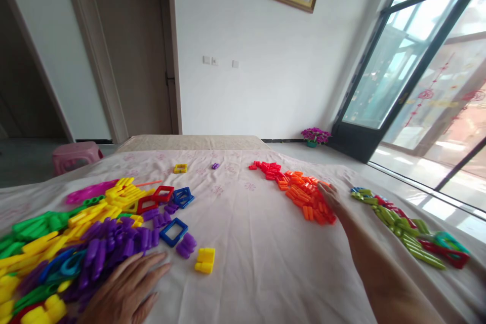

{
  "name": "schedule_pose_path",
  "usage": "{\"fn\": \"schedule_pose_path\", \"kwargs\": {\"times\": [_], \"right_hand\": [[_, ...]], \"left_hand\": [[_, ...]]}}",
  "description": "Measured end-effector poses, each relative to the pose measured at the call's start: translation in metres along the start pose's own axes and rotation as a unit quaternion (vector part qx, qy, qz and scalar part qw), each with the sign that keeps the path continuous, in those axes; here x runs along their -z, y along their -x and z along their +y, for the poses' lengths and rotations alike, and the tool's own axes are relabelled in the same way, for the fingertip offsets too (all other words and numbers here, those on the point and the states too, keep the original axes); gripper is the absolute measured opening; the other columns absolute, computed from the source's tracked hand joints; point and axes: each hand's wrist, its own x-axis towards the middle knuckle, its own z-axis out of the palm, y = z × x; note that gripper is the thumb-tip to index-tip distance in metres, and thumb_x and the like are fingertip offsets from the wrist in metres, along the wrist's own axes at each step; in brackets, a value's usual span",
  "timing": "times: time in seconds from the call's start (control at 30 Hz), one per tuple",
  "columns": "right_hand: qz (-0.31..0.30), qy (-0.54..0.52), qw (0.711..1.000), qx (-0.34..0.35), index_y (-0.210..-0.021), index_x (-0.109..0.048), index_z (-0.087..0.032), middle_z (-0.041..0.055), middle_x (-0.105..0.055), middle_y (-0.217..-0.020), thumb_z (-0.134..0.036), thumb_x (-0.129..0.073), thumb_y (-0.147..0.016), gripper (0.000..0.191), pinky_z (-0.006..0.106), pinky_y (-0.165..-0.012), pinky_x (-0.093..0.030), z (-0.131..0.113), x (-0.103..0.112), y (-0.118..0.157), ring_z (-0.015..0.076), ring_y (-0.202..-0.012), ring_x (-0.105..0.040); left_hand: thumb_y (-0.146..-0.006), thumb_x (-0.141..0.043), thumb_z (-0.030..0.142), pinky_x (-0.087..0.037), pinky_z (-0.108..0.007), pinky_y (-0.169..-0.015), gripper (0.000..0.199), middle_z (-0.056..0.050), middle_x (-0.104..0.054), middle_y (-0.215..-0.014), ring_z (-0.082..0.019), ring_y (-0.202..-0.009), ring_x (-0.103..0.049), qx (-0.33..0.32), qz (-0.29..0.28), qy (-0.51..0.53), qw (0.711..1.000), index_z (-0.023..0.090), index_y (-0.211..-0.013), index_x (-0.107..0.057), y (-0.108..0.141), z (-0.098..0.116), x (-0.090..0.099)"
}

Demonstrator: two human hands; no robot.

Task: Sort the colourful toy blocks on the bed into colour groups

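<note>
My left hand (129, 286) rests palm down at the near left, its fingers spread beside a heap of purple plastic connector pieces (110, 238). Nothing shows in its grasp. Far to the right, my right hand (329, 194) reaches out with extended fingers against the right edge of a pile of orange connector pieces (306, 192). Red pieces (269, 169) continue that pile at its far end. Near the left hand lie a blue square frame (173, 232), a loose purple piece (186, 245) and a yellow piece (205, 260).
Yellow pieces (125, 193) and green pieces (41, 227) fill the left side by a magenta plastic piece (89, 192). Olive-green pieces (395, 223) form a strip at right. A pale cloth (243, 263) covers the surface. A pink stool (78, 156) stands beyond.
</note>
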Motion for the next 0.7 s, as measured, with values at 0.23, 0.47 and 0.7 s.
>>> {"fn": "schedule_pose_path", "kwargs": {"times": [0.23,0.47,0.7], "right_hand": [[-0.043,-0.157,0.985,0.055,-0.124,-0.069,-0.023,0.0095,-0.057,-0.141,-0.057,-0.047,-0.091,0.052,0.046,-0.112,-0.037,-0.032,-0.029,0.021,0.0302,-0.132,-0.05],[-0.168,-0.348,0.901,0.196,-0.116,-0.073,-0.023,0.0089,-0.066,-0.129,-0.064,-0.046,-0.093,0.054,0.046,-0.108,-0.043,-0.147,-0.028,0.087,0.0282,-0.121,-0.059],[0.03,-0.231,0.972,0.007,-0.106,-0.075,-0.016,0.0148,-0.071,-0.115,-0.058,-0.036,-0.094,0.059,0.048,-0.103,-0.043,-0.094,-0.02,0.009,0.0318,-0.115,-0.06]], "left_hand": [[-0.086,-0.06,0.037,-0.055,-0.035,-0.096,0.051,0.005,-0.067,-0.133,-0.022,-0.116,-0.066,0.02,-0.004,0.019,1.0,0.046,-0.135,-0.059,-0.001,0.001,-0.005],[-0.085,-0.061,0.04,-0.054,-0.033,-0.096,0.049,0.005,-0.067,-0.132,-0.021,-0.115,-0.066,0.001,0.011,0.004,1.0,0.043,-0.134,-0.061,0.002,-0.003,-0.008],[-0.083,-0.062,0.039,-0.056,-0.035,-0.094,0.053,0.007,-0.064,-0.136,-0.022,-0.116,-0.066,-0.004,0.015,-0.016,1.0,0.046,-0.136,-0.058,0.004,-0.004,-0.012]]}}
